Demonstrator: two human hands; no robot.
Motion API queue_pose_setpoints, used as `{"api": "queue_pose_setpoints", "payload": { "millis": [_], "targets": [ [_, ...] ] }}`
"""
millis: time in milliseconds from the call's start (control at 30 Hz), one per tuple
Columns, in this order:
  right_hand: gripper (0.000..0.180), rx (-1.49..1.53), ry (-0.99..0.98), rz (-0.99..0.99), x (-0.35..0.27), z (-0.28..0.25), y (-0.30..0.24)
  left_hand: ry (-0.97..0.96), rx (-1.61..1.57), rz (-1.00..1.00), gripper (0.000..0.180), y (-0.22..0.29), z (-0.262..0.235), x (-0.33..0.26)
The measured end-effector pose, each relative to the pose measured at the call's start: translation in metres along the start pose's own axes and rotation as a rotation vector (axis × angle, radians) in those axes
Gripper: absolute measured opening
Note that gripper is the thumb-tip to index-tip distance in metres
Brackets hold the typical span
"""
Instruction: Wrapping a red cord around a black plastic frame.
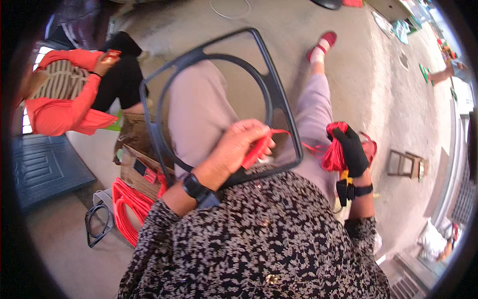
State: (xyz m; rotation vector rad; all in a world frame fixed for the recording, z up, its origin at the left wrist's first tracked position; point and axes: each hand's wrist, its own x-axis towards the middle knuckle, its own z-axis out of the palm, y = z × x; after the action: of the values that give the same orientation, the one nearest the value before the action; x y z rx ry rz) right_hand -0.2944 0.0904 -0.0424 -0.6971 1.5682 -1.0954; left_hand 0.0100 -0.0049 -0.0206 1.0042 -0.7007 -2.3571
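A dark rectangular frame (pixel 271 60) with a round ring inside it rests across my lap. My bare left hand (pixel 241 144) is closed at the ring's near right part, pinching red cord (pixel 257 152) that lies in close rows under the fingers. Whether those rows are wound round the frame is hidden by the hand. Out to the right, my right hand (pixel 352 152), in a black glove, grips a thick bundle of red cord (pixel 334 154). A thin strand runs from the bundle toward the frame, and a loop sticks out beyond the glove.
Left of my leg stand a wooden box (pixel 142 172), a stack of red-wrapped frames (pixel 130 209) and a bare dark frame (pixel 99 224). A person in a coral top (pixel 74 107) sits at the far left, holding a small red thing. A wooden stool (pixel 407 165) stands on the right.
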Motion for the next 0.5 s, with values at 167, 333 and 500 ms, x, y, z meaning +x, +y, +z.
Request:
{"api": "queue_pose_setpoints", "payload": {
  "millis": [167, 333, 500],
  "targets": [
    [0.027, -0.379, 0.081, -0.399, 0.033, 0.074, -0.04, -0.05, 0.047, -0.078, 0.018, -0.002, 0.01, -0.018],
    [0.021, 0.582, -0.311, 0.061, 0.074, 0.113, -0.022, -0.234, -0.03, -0.119, 0.02, -0.017, 0.004, -0.004],
    [0.033, 0.548, -0.664, 0.256, 0.031, 0.142, -0.046, -0.244, -0.145, -0.07, 0.022, -0.025, 0.001, -0.006]
  ]
}}
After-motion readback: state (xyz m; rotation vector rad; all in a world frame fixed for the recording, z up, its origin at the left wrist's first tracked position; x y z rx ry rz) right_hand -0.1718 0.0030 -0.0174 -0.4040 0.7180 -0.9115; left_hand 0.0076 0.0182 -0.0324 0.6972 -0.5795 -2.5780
